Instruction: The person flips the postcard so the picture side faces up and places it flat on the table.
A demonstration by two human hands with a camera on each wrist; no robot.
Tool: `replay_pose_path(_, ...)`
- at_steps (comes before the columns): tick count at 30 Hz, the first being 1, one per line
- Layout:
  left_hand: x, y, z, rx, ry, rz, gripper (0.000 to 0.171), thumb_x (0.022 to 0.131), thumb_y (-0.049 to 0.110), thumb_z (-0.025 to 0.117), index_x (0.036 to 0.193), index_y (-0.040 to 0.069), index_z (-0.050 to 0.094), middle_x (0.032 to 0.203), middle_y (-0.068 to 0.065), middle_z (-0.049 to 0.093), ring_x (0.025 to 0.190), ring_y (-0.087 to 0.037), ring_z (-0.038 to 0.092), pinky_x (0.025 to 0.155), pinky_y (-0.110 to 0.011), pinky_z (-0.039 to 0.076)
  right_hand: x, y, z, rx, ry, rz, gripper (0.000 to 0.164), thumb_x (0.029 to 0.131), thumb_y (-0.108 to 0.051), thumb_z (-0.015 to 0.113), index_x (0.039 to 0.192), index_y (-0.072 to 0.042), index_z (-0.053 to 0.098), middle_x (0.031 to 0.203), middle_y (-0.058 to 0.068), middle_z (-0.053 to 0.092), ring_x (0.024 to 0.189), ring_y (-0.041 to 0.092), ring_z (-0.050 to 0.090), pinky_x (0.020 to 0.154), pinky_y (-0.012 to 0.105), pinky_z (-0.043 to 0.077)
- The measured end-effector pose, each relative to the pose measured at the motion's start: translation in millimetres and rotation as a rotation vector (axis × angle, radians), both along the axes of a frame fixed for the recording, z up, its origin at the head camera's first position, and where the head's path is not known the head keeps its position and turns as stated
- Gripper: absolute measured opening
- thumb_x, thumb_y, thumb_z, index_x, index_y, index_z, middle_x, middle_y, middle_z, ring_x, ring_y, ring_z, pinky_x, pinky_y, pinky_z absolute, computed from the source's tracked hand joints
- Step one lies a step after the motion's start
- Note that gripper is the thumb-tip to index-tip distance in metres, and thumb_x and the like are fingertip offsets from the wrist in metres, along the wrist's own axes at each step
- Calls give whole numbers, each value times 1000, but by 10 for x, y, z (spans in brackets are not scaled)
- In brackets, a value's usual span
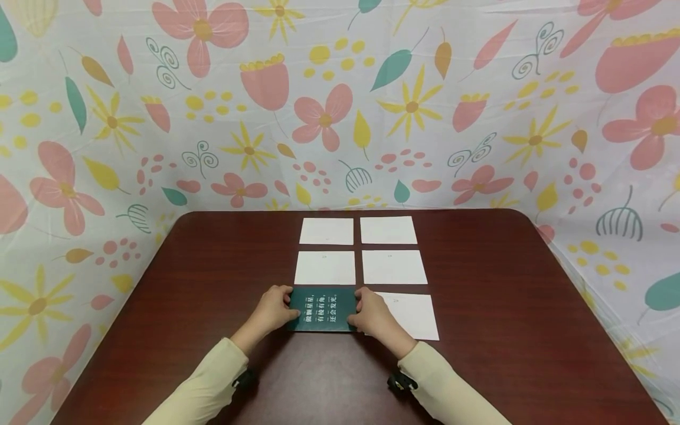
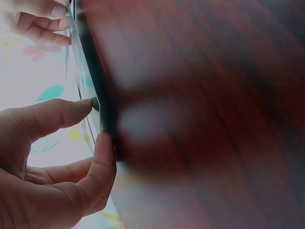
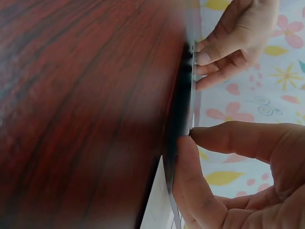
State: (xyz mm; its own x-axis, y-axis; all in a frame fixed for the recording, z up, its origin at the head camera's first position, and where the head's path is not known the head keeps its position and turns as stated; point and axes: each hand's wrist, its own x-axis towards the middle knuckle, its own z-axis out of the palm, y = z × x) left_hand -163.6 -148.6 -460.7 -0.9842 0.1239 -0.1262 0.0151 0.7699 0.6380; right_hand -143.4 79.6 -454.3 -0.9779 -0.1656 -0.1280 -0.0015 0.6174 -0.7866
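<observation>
While left hand (image 1: 270, 308) and right hand (image 1: 372, 311) pinch a green card (image 1: 321, 310) between side edges of the table (image 1: 478, 283), positioning seems underway, calling next for level handling.

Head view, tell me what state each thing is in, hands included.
Left hand: pinching the green card's left end.
Right hand: pinching its right end.
Green card: printed side up, held by both hands.
White cards: five, lying flat, two in the left column, three in the right.
Table: upright, bearing the white cards.
Patterned cloth: hanging behind the table.
</observation>
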Motion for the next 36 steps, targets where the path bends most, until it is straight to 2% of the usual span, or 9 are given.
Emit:
replay_pose_path(8,-13,35,-34,-73,12,-44,58,75,6,80,124,-13,54,91,-14,56,81,-24,54,70,-36,52,-14,-5,-9,39,-23,21,60,74,5,72,125,20,45,77,11,51,44,11,53,41,24,47)
replay_pose_path(16,-17,57,-44,-85,18,-45,60,75,6,81,124,-13,53,91,-16,56,81,-24,55,69,-36,53,-28,-4,-14,58,-49,27,59,74,5,72,125,19,45,75,10,51,46,12,55,42,24,49)
replay_pose_path(21,2,49,-11,-81,33,-47,60,76,6,80,125,-11,52,90,-13,55,80,-23,54,69,-36,51,-44,5,19,63,-33,34,56,76,3,72,123,18,47,77,10,52,46,12,56,44,24,49)
replay_pose_path(28,-10,39,108,-10,64,-14,51,81,6,74,125,-8,54,96,-15,57,84,-25,56,71,-38,51,-122,32,107,-4,-8,22,51,81,-1,70,125,15,49,82,10,55,50,13,57,51,27,51)
replay_pose_path(31,-62,35,141,35,86,0,49,83,6,72,125,-9,54,96,-16,58,82,-25,54,70,-38,50,-190,36,139,-26,8,13,49,83,-2,70,126,13,51,85,11,56,53,14,57,52,27,51)
replay_pose_path(36,-199,53,144,107,122,43,47,83,6,72,125,-9,55,99,-18,60,88,-28,58,74,-41,51,-314,48,164,-31,114,15,48,84,-5,70,125,11,53,91,15,62,67,17,61,57,30,52)
